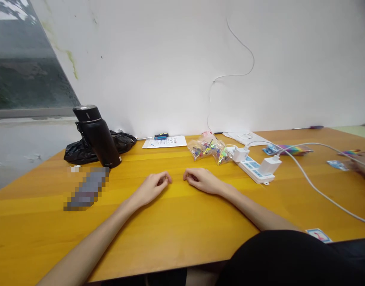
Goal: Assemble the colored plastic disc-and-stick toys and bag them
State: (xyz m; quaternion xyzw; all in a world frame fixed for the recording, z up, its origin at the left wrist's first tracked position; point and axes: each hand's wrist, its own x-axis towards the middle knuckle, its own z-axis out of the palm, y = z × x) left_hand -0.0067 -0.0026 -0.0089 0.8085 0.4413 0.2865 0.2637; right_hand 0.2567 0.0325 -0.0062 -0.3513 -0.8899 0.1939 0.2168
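My left hand (154,186) rests on the yellow wooden table (167,234), its fingers curled in and nothing seen in them. Facing it across a small gap, my right hand (201,180) lies with its fingers also curled and no object showing. Just beyond the right hand are clear plastic bags (207,149) with small colourful pieces inside. To the right of that hand sits a white power strip (253,169) with a white plug-in charger (269,165) in it. Neither hand touches these things.
A black bottle (97,137) stands at the left before a black plastic bag (124,141), near a blurred-out flat object (88,188). A screwdriver (161,136) lies on paper (176,142) by the wall. White cables (307,180) cross the right side, where another person's hand (364,163) shows.
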